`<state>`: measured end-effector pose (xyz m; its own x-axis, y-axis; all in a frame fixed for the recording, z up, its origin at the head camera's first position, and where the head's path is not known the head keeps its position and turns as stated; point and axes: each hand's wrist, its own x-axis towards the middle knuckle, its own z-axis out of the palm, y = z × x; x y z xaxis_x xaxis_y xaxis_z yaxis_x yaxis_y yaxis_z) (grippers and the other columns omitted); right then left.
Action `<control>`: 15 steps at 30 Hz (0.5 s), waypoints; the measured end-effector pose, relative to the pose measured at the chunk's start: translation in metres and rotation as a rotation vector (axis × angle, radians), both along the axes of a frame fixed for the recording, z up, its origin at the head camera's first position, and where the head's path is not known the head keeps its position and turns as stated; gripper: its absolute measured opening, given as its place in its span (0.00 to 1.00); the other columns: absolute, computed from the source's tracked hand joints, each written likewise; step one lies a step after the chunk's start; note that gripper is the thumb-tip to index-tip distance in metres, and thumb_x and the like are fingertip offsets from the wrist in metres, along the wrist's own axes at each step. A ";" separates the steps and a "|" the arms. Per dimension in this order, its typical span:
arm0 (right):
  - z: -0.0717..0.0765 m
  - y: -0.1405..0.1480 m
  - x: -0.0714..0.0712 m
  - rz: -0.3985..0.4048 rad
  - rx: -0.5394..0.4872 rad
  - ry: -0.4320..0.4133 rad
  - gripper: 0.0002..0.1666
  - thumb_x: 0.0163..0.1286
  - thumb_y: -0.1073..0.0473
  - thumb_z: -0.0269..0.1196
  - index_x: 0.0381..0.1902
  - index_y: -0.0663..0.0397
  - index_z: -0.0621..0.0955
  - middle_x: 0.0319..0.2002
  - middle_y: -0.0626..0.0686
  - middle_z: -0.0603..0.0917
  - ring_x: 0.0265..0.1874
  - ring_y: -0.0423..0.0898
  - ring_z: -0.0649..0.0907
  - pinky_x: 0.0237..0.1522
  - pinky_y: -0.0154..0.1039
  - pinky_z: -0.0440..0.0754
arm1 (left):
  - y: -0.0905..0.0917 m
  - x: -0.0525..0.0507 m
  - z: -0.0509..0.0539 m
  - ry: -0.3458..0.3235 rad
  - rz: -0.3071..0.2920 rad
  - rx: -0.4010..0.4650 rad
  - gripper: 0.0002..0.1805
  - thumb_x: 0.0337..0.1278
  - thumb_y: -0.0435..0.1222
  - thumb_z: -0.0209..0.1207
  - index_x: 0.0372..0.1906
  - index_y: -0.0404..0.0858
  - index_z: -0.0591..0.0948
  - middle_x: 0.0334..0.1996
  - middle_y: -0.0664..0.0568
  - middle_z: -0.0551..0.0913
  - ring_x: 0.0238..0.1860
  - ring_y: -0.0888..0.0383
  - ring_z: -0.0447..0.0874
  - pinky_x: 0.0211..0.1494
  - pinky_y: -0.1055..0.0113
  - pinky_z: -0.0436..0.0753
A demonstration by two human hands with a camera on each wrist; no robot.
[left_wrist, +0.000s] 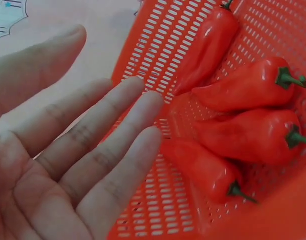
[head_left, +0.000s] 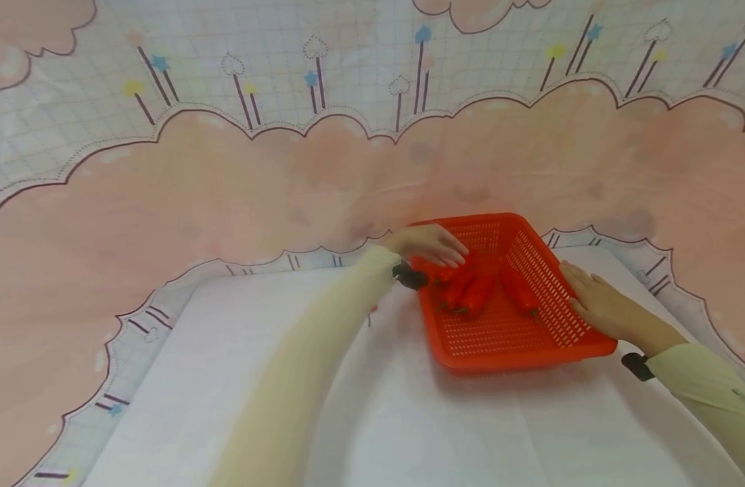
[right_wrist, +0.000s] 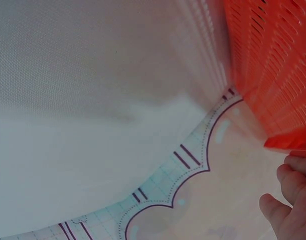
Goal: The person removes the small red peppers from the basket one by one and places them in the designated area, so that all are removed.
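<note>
A red plastic basket [head_left: 518, 355] with slotted walls sits on the white-covered table. Inside it lie several glossy red peppers [left_wrist: 253, 135] with green stems; in the head view one pepper [head_left: 518, 292] is apart from the others, toward the right wall. My left hand [head_left: 430, 245] hovers over the basket's far left rim, its fingers straight and holding nothing. The left wrist view shows that hand's palm and spread thumb beside the peppers. Along the right rim rests my right hand [head_left: 597, 301], fingers extended. Only some of its fingertips [right_wrist: 273, 205] appear in the right wrist view.
The white table cover [head_left: 409, 419] spreads in front and to the left. Behind it hangs a pink and white patterned cloth [head_left: 323, 189]. A tiny red thing [head_left: 373, 309] with a dark thin line shows beside the left sleeve, too small to identify.
</note>
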<state>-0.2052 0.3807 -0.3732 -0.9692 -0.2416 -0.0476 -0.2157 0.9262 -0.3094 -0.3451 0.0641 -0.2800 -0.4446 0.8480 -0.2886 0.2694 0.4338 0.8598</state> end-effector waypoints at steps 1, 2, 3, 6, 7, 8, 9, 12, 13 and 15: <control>0.000 0.000 0.000 0.001 0.001 0.003 0.41 0.71 0.59 0.49 0.71 0.71 0.42 0.71 0.73 0.46 0.70 0.68 0.49 0.68 0.67 0.44 | 0.010 -0.010 -0.010 -0.003 0.021 -0.020 0.21 0.64 0.32 0.53 0.61 0.33 0.73 0.55 0.46 0.80 0.52 0.53 0.82 0.58 0.64 0.79; -0.001 0.001 0.000 0.001 0.001 0.006 0.41 0.71 0.59 0.48 0.71 0.70 0.42 0.71 0.73 0.47 0.70 0.68 0.49 0.68 0.67 0.45 | 0.018 -0.017 -0.019 -0.008 0.031 -0.030 0.21 0.64 0.31 0.52 0.61 0.32 0.72 0.57 0.43 0.79 0.54 0.51 0.81 0.59 0.62 0.78; -0.001 0.001 0.000 0.003 0.000 0.009 0.41 0.72 0.59 0.48 0.71 0.70 0.42 0.71 0.72 0.47 0.70 0.68 0.49 0.68 0.67 0.45 | 0.025 -0.025 -0.028 -0.023 0.045 -0.036 0.21 0.64 0.30 0.52 0.61 0.31 0.72 0.57 0.41 0.78 0.56 0.48 0.79 0.60 0.60 0.77; -0.001 0.001 0.000 0.008 -0.005 0.017 0.40 0.72 0.59 0.48 0.72 0.70 0.43 0.71 0.72 0.47 0.70 0.68 0.49 0.68 0.67 0.45 | 0.037 -0.033 -0.037 -0.033 0.041 -0.072 0.21 0.64 0.28 0.52 0.61 0.29 0.71 0.58 0.37 0.77 0.57 0.46 0.78 0.62 0.59 0.76; -0.001 0.001 0.000 0.011 -0.004 0.022 0.40 0.72 0.59 0.48 0.72 0.70 0.43 0.71 0.72 0.47 0.70 0.68 0.49 0.68 0.66 0.45 | 0.039 -0.034 -0.039 -0.031 0.039 -0.079 0.21 0.64 0.29 0.52 0.61 0.29 0.72 0.58 0.38 0.77 0.56 0.48 0.79 0.61 0.60 0.76; -0.001 0.001 0.001 0.011 -0.008 0.021 0.40 0.72 0.59 0.48 0.72 0.69 0.43 0.71 0.72 0.47 0.70 0.68 0.49 0.68 0.66 0.45 | 0.040 -0.033 -0.040 -0.035 0.039 -0.077 0.21 0.64 0.29 0.52 0.61 0.29 0.72 0.58 0.36 0.76 0.57 0.46 0.78 0.62 0.59 0.76; -0.001 0.001 0.001 0.012 -0.012 0.020 0.40 0.72 0.59 0.48 0.72 0.69 0.43 0.71 0.72 0.47 0.71 0.68 0.49 0.68 0.66 0.45 | 0.043 -0.035 -0.044 -0.034 0.040 -0.079 0.21 0.63 0.29 0.53 0.60 0.29 0.72 0.58 0.37 0.76 0.57 0.47 0.78 0.62 0.58 0.76; -0.001 0.001 0.002 0.010 -0.014 0.022 0.40 0.72 0.60 0.48 0.72 0.70 0.43 0.71 0.72 0.47 0.70 0.68 0.49 0.68 0.66 0.45 | 0.048 -0.033 -0.048 -0.020 0.051 -0.079 0.21 0.63 0.31 0.54 0.60 0.29 0.72 0.58 0.37 0.77 0.55 0.48 0.80 0.61 0.58 0.76; 0.000 0.001 0.002 0.008 -0.014 0.022 0.40 0.72 0.60 0.47 0.72 0.70 0.43 0.71 0.72 0.47 0.70 0.68 0.49 0.68 0.66 0.45 | 0.050 -0.033 -0.051 -0.012 0.047 -0.080 0.22 0.63 0.31 0.54 0.60 0.28 0.72 0.58 0.36 0.77 0.56 0.47 0.79 0.61 0.58 0.76; 0.000 0.002 0.003 0.004 -0.017 0.020 0.40 0.72 0.60 0.47 0.72 0.69 0.43 0.71 0.72 0.47 0.71 0.68 0.49 0.69 0.66 0.44 | 0.053 -0.033 -0.055 0.007 0.038 -0.083 0.22 0.63 0.31 0.54 0.61 0.28 0.71 0.58 0.36 0.77 0.56 0.47 0.79 0.62 0.58 0.75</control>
